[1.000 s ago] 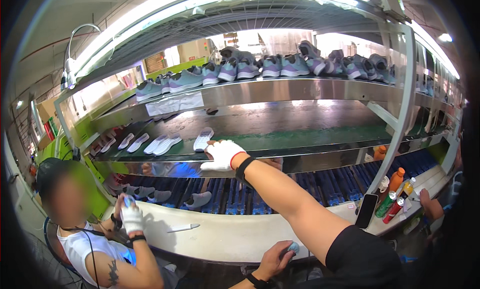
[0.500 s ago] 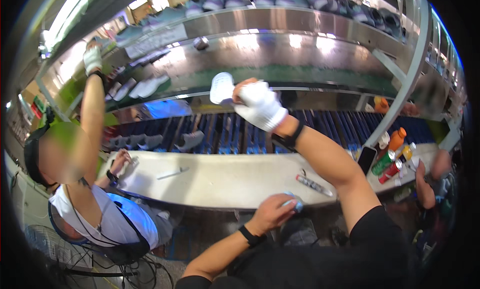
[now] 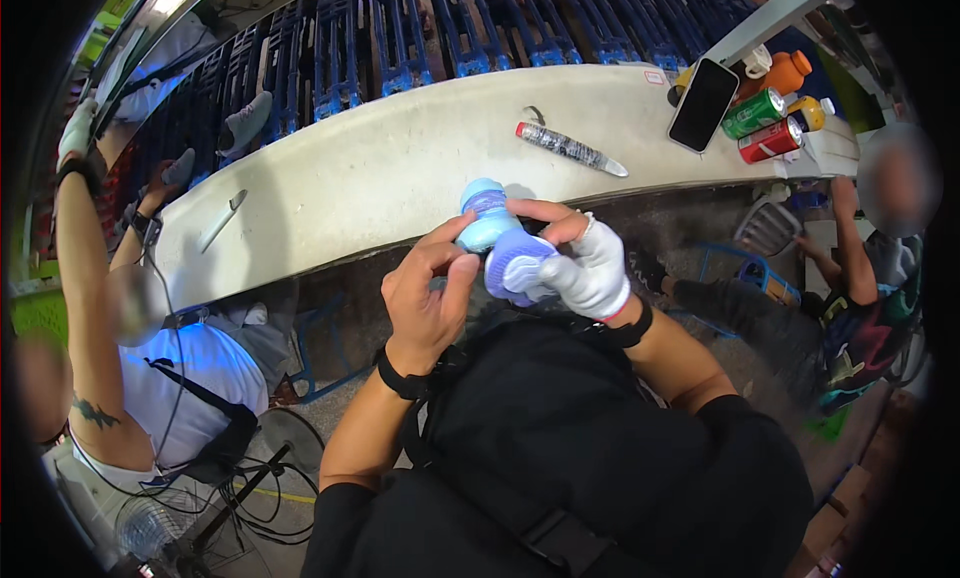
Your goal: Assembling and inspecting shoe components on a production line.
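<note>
In front of my chest, close to the near edge of the white bench, both hands are together on shoe parts. My left hand, bare, is closed with its fingertips against a light-blue shoe upper. My right hand wears a white glove that leaves some fingers bare. Its thumb presses a lavender-and-white shoe sole, while its bare index finger reaches over to the light-blue part. The two parts touch or overlap; how they join is partly hidden by my fingers.
On the bench lie a patterned marker-like tube, a phone, a green can, a red can and a thin white tool. Beyond runs a blue slatted conveyor with a grey shoe. Co-workers sit at both sides.
My right hand has come down from the shelf with the sole and met my left hand at the light-blue upper. My view has tilted down; the left co-worker's raised arm is lower in the picture.
</note>
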The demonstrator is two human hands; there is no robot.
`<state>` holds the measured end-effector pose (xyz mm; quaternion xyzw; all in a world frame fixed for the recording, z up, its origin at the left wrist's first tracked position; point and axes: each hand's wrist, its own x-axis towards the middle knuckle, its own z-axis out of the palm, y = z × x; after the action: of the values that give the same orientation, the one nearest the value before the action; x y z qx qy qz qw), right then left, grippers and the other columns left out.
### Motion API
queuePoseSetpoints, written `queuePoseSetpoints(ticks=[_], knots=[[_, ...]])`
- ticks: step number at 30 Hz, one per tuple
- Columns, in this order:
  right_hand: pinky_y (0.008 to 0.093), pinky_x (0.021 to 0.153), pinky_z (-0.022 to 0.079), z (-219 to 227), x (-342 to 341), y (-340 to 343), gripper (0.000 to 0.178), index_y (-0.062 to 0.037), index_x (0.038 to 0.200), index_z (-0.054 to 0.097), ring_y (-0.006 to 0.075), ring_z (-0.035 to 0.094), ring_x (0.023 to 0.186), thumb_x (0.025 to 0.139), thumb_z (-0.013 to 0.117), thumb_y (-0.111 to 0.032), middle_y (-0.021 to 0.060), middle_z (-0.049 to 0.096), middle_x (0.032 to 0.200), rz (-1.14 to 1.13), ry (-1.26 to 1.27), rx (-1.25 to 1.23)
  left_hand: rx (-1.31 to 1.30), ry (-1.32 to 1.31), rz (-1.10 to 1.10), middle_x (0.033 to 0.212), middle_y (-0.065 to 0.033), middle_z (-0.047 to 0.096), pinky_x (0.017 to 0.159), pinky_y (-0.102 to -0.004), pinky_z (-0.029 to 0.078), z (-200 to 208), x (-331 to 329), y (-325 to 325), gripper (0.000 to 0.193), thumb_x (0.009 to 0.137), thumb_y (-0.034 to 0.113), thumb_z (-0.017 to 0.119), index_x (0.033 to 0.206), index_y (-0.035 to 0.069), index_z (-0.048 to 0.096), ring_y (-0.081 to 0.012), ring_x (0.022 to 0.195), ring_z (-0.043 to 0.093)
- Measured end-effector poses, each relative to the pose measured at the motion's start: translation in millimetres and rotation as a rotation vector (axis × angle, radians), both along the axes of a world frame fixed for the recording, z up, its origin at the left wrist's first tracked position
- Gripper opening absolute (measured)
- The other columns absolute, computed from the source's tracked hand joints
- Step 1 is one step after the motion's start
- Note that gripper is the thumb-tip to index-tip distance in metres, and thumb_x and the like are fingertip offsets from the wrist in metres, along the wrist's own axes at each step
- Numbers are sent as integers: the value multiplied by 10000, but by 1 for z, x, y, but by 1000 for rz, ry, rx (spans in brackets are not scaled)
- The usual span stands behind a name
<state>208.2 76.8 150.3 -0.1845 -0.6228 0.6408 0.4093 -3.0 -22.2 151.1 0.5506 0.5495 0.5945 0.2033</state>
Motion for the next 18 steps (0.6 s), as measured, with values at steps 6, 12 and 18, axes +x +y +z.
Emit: queuePoseSetpoints(ticks=[6,12,18], knots=[[334,819,602,-28,-6,4,339,-85,1080,632,278,774,1025,911,923,-129,276,663,1505,-58,40,372,-20,93,-74,1291,-284,774,792,-332,648,17,2,-4,235,929,68,866,1048,-29,688,-249,930,814],[367,825,634,-22,-9,12,374,-88,1077,611,382,801,1095,901,933,-158,291,691,1450,-141,-52,530,-20,227,-82,1266,-263,783,747,-326,653,25,-2,7,304,911,141,909,1013,-14,668,-266,858,814],[410,843,649,-17,-10,13,396,-77,1051,570,420,796,1112,902,930,-146,294,719,1396,-143,-88,536,-32,269,-87,1225,-233,800,689,-318,648,26,-5,9,341,918,197,917,983,-1,647,-249,802,810]])
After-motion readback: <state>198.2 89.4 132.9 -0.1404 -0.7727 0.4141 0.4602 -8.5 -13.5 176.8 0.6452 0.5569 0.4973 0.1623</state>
